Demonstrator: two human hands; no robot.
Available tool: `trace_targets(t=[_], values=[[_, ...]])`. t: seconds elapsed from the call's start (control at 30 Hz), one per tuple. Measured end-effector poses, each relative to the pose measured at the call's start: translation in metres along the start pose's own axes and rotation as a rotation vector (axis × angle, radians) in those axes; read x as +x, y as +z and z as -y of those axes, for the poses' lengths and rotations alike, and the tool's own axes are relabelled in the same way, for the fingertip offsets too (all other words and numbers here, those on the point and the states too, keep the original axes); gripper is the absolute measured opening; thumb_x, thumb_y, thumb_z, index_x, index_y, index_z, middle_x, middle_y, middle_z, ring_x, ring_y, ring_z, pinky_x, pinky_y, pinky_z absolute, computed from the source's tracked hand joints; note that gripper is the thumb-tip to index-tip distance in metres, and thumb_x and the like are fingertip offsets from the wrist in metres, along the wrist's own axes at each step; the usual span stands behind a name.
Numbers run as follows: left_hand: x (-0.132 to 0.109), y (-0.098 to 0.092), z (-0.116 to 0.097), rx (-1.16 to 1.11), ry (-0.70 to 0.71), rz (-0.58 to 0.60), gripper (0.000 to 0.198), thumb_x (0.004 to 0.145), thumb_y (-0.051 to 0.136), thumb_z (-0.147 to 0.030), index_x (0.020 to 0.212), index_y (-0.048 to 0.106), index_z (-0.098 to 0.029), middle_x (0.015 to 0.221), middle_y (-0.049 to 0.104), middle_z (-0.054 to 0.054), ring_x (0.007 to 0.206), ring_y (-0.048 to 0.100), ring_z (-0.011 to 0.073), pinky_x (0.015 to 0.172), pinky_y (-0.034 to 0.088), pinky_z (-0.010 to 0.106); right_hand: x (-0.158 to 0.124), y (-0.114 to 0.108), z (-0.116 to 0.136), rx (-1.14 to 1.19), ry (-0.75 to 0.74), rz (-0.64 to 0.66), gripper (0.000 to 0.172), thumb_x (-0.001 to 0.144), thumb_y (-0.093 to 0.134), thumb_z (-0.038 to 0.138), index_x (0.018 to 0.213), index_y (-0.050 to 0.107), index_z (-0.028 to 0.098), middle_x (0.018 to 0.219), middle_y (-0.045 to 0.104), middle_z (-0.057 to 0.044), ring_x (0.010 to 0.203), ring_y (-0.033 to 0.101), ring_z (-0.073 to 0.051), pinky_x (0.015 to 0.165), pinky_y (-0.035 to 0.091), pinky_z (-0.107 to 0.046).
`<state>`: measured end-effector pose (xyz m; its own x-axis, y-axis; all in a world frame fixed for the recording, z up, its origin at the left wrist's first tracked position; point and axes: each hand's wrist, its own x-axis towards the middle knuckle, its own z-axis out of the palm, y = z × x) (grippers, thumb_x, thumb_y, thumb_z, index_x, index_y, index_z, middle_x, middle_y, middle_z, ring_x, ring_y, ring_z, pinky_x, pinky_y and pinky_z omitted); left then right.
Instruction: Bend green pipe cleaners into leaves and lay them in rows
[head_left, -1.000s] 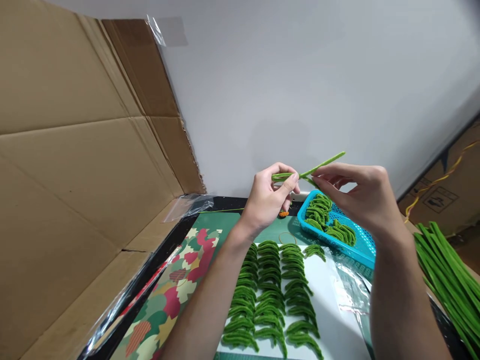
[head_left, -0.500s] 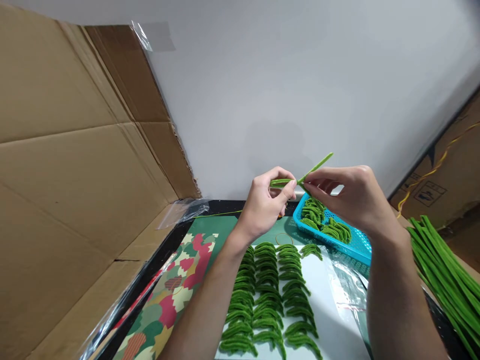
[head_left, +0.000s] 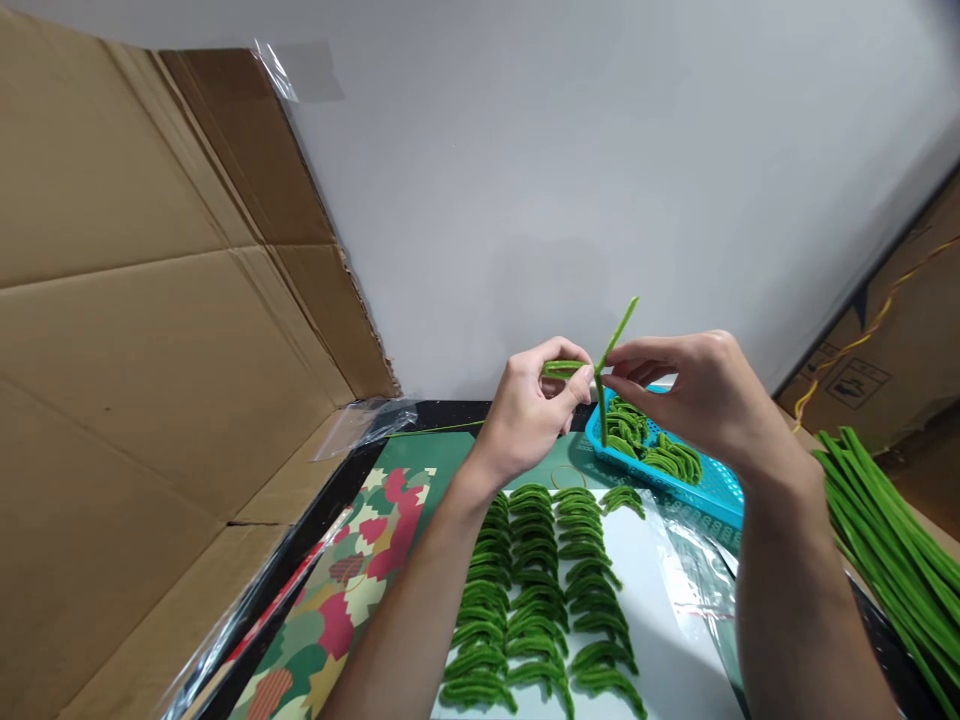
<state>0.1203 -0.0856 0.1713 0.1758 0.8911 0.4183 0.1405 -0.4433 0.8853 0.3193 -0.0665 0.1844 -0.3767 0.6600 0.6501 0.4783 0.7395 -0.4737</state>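
Observation:
A green pipe cleaner (head_left: 621, 328) is held up in front of the wall, with a doubled loop at its left and two ends spread apart at the crossing. My left hand (head_left: 531, 405) pinches the looped part between thumb and fingers. My right hand (head_left: 694, 395) has its thumb and forefinger closed at the crossing, touching the pipe cleaner there. One end points up and to the right, the other hangs down in front of the basket. Below both hands, rows of curved green pipe-cleaner pieces (head_left: 534, 590) lie on a white sheet (head_left: 652, 640).
A blue basket (head_left: 720, 500) holding more bent green pieces stands behind the sheet. Long green pipe cleaners (head_left: 892, 570) lie in a bundle at the right. Cardboard (head_left: 135, 360) walls the left side. A patterned paper (head_left: 330, 610) and clear plastic bag (head_left: 697, 570) lie on the table.
The pipe cleaner's upper end has swung to a steeper angle, and its other end now hangs straight down. My right fingers have shifted slightly left; my left hand has barely moved.

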Motion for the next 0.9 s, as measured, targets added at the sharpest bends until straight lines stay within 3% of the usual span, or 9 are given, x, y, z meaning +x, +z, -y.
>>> trace_targets(t=[0.37,0.53,0.7,0.9], values=[[0.0012,0.0026,0.0001,0.051,0.030,0.047,0.021,0.096,0.068,-0.037,0.091,0.066,-0.016,0.073,0.062,0.001,0.059,0.056,0.0097,0.055,0.048,0.020,0.0016,-0.0005,0.0036,0.071,0.030,0.096,0.022,0.086,0.074,0.011,0.100,0.085,0.023,0.082,0.083,0.000,0.073,0.080,-0.019,0.069,0.065,-0.027],[0.0030,0.0008,0.0041,0.005,-0.002,0.044,0.021,0.093,0.073,-0.036,0.093,0.068,-0.016,0.073,0.061,-0.001,0.054,0.050,0.0065,0.050,0.044,0.018,-0.0001,-0.0015,0.0019,0.070,0.029,0.103,0.020,0.090,0.072,0.015,0.105,0.084,0.022,0.083,0.083,-0.001,0.074,0.080,-0.020,0.070,0.065,-0.029],[0.0043,-0.0025,0.0053,-0.143,-0.074,0.009,0.032,0.091,0.077,-0.046,0.096,0.067,-0.016,0.070,0.059,-0.003,0.045,0.044,0.0044,0.039,0.036,0.017,-0.0008,0.0001,0.0009,0.070,-0.002,0.010,0.016,0.090,0.076,0.022,0.106,0.080,0.021,0.085,0.080,-0.002,0.072,0.078,-0.019,0.068,0.066,-0.030],[0.0035,-0.0037,-0.0002,-0.249,-0.103,-0.015,0.033,0.088,0.081,-0.045,0.095,0.067,-0.016,0.063,0.054,-0.005,0.042,0.041,0.0037,0.038,0.035,0.017,0.0004,0.0030,0.0045,0.142,-0.072,-0.104,0.037,0.090,0.076,0.018,0.126,0.073,0.025,0.101,0.080,-0.002,0.073,0.076,-0.015,0.072,0.067,-0.030]])
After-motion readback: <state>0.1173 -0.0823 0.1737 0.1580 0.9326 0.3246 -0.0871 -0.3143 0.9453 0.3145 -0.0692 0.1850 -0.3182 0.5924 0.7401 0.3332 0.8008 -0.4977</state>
